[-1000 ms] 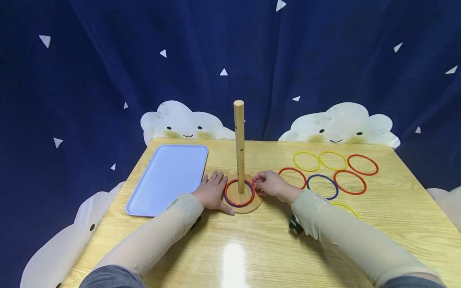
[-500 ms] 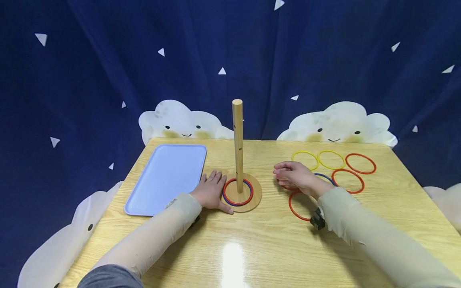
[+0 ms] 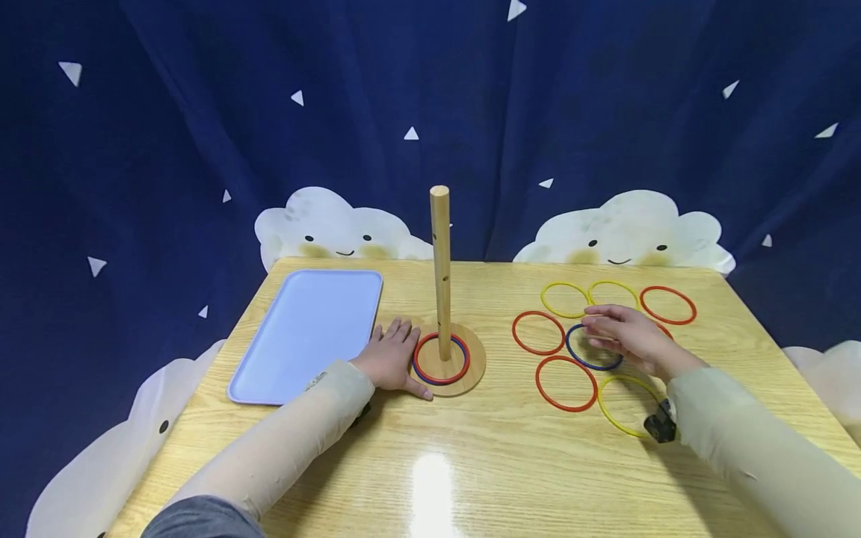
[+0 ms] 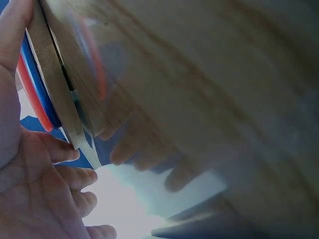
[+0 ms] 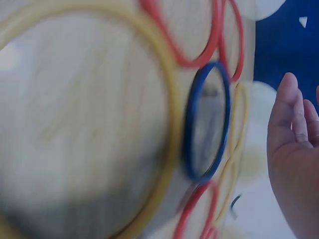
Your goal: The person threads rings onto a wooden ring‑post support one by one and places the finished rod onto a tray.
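Observation:
A wooden peg (image 3: 441,276) stands upright on a round base (image 3: 476,366), with a red ring (image 4: 33,94) lying over a blue ring around its foot. Against the left edge of that base rests my left hand (image 3: 389,360), fingers spread and thumb toward the front. My right hand (image 3: 632,338) hovers over the right-hand rings, its fingers loosely bent and holding nothing. Below its fingertips, in the head view, lies a blue ring (image 5: 190,129). A yellow ring (image 5: 174,109) lies nearer the front, partly under the right wrist.
A light blue tray (image 3: 309,329) lies at the left of the wooden table (image 3: 350,478). Around the blue ring are a red ring (image 3: 514,329), another red ring (image 3: 570,409), a yellow ring (image 3: 542,299) and several more. A dark blue curtain hangs behind.
My right hand has moved right, from the base's right edge to above the loose rings. Red rings that its arm covered now show. The left hand stays at the base.

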{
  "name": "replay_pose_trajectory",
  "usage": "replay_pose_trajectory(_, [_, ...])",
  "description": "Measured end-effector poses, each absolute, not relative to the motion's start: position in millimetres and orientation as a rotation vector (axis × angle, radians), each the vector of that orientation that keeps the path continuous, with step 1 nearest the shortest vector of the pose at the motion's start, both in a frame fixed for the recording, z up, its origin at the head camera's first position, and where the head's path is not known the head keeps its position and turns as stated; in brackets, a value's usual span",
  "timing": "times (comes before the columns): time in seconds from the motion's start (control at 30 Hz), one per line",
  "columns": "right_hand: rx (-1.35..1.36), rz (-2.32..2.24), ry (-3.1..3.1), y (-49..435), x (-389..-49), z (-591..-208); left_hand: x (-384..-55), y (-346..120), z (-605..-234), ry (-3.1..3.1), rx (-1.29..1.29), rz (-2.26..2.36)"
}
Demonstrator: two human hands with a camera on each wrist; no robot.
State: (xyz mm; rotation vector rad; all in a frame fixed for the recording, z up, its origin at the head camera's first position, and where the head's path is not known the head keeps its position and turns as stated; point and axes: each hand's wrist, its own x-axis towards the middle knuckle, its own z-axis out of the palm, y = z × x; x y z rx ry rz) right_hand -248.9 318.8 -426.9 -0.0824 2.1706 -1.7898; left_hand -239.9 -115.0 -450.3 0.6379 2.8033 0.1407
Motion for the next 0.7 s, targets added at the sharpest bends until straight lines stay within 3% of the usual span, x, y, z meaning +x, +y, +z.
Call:
replay_pose_trajectory(0.37, [-0.038,-2.034,1.908,400.0,-218.8,-448.8,-239.7,-113.0,-445.9,2.799,0.636,0.141])
replay_pose_trajectory(0.7, [0.039,-1.834,2.027,420.3,-204.3,-468.3,-238.3,-115.7,-448.9,2.795,0.633,0.159])
